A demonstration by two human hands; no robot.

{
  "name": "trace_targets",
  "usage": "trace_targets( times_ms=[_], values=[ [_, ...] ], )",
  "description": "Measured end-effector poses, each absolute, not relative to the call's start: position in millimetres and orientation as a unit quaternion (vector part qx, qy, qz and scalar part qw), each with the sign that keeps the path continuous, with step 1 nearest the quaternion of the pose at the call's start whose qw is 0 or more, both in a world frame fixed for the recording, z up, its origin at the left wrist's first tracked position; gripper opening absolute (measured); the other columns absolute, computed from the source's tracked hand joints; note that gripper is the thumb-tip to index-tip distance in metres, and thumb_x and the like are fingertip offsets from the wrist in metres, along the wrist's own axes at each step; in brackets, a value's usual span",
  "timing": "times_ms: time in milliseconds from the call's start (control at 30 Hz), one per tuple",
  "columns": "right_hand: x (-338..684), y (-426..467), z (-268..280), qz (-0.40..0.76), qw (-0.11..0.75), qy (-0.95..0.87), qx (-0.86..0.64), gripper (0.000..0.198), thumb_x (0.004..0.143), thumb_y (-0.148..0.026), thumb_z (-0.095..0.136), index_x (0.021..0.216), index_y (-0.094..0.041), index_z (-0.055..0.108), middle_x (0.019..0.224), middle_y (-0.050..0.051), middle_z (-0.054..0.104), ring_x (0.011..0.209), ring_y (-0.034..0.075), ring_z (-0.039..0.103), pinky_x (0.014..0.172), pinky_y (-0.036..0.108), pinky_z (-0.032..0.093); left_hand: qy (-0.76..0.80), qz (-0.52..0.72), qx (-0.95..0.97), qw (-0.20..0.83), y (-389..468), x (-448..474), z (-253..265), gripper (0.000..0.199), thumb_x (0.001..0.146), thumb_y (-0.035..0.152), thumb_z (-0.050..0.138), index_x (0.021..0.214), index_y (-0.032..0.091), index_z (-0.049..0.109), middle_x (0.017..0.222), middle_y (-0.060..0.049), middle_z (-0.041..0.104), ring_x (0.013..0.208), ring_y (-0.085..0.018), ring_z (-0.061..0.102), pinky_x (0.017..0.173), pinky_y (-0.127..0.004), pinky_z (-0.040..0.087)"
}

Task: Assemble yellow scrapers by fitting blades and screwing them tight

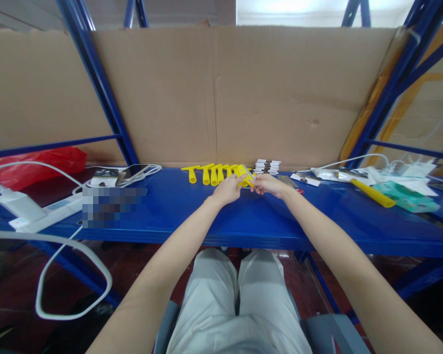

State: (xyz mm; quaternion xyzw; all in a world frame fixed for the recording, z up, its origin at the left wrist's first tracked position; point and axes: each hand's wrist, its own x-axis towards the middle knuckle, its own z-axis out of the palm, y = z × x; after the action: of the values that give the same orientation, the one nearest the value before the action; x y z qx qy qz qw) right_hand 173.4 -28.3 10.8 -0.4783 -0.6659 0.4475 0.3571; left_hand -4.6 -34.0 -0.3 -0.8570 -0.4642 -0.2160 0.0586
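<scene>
My left hand (227, 190) is closed around a yellow plastic scraper (247, 180) with a wide, flat head. A thin pale strip runs along that head. My right hand (268, 185) meets the scraper from the right, fingers pinched at its edge; whatever they grip is too small to make out. Just left of my hands, several more yellow scrapers (205, 178) stand in a row, handle ends toward me. Behind my right hand is a stack of small white-and-dark packets (267, 166). A small red item (300, 191) lies beside my right wrist.
The blue shelf (177, 211) backs onto cardboard (280, 93). At right are loose papers (305, 179), a yellow tube-like piece (372, 192) and a green packet (406, 195). A white power strip (51, 214), cables and a red bag (47, 164) occupy the left.
</scene>
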Motion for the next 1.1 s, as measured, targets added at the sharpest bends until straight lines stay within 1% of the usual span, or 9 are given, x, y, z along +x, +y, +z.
trace_targets(
  times_ms=[133, 267, 367, 600, 800, 1000, 1100],
  values=[
    [177.9, -23.2, 9.9, 0.438, 0.357, -0.672, -0.48, 0.016, 0.082, -0.013, 0.054, 0.066, -0.016, 0.054, 0.056, -0.001, 0.061, 0.043, 0.005, 0.044, 0.041, 0.016, 0.031, -0.466, -0.177, -0.863, 0.076, -40.3, -3.4, 2.2, 0.057, 0.088, 0.017, 0.044, 0.144, 0.025, 0.035, 0.114, -0.01, 0.057, 0.106, -0.022, 0.057, 0.09, -0.034, 0.046],
    [183.3, -19.0, 9.5, 0.431, 0.365, -0.673, -0.478, 0.018, 0.083, -0.013, 0.052, 0.064, -0.016, 0.053, 0.055, -0.002, 0.058, 0.042, 0.005, 0.042, 0.041, 0.016, 0.03, -0.471, -0.131, -0.866, 0.102, -45.0, -3.3, 4.2, 0.058, 0.089, 0.016, 0.042, 0.144, 0.032, 0.031, 0.127, -0.01, 0.05, 0.11, -0.024, 0.056, 0.089, -0.036, 0.047],
    [187.0, -16.8, 8.9, 0.433, 0.374, -0.67, -0.474, 0.016, 0.082, -0.013, 0.052, 0.066, -0.016, 0.052, 0.054, -0.003, 0.056, 0.041, 0.005, 0.04, 0.04, 0.016, 0.03, -0.465, -0.114, -0.87, 0.113, -44.6, -4.0, 3.8, 0.059, 0.09, 0.015, 0.038, 0.145, 0.035, 0.028, 0.134, -0.011, 0.046, 0.112, -0.024, 0.056, 0.089, -0.036, 0.047],
    [188.8, -14.3, 3.5, 0.443, 0.365, -0.682, -0.454, 0.018, 0.08, -0.019, 0.057, 0.063, -0.016, 0.051, 0.055, -0.003, 0.054, 0.042, 0.004, 0.038, 0.04, 0.016, 0.028, -0.461, -0.097, -0.874, 0.121, -41.5, -4.7, 2.1, 0.058, 0.092, 0.014, 0.033, 0.146, 0.035, 0.026, 0.132, -0.012, 0.046, 0.106, -0.023, 0.06, 0.085, -0.034, 0.048],
    [186.4, -14.1, 0.9, 0.442, 0.362, -0.684, -0.454, 0.02, 0.082, -0.02, 0.056, 0.062, -0.016, 0.052, 0.052, -0.004, 0.05, 0.04, 0.004, 0.036, 0.039, 0.016, 0.029, -0.464, -0.092, -0.874, 0.114, -40.6, -5.3, 1.8, 0.06, 0.09, 0.01, 0.033, 0.145, 0.034, 0.027, 0.116, -0.01, 0.053, 0.097, -0.021, 0.063, 0.083, -0.033, 0.048],
    [183.8, -16.6, 1.6, 0.445, 0.369, -0.671, -0.464, 0.024, 0.083, -0.025, 0.059, 0.063, -0.016, 0.051, 0.052, -0.004, 0.05, 0.04, 0.004, 0.038, 0.04, 0.016, 0.029, -0.461, -0.107, -0.876, 0.095, -43.7, -4.9, 2.3, 0.061, 0.089, 0.009, 0.033, 0.145, 0.034, 0.03, 0.118, -0.013, 0.051, 0.096, -0.024, 0.063, 0.083, -0.038, 0.048],
    [184.0, -16.8, 8.5, 0.47, 0.404, -0.632, -0.465, 0.025, 0.085, -0.032, 0.058, 0.067, -0.017, 0.051, 0.053, -0.003, 0.051, 0.041, 0.005, 0.039, 0.042, 0.017, 0.031, -0.482, -0.142, -0.86, 0.086, -47.6, -3.8, 5.8, 0.064, 0.088, 0.007, 0.033, 0.145, 0.034, 0.028, 0.12, -0.014, 0.049, 0.095, -0.025, 0.062, 0.084, -0.041, 0.048]
  ],
)
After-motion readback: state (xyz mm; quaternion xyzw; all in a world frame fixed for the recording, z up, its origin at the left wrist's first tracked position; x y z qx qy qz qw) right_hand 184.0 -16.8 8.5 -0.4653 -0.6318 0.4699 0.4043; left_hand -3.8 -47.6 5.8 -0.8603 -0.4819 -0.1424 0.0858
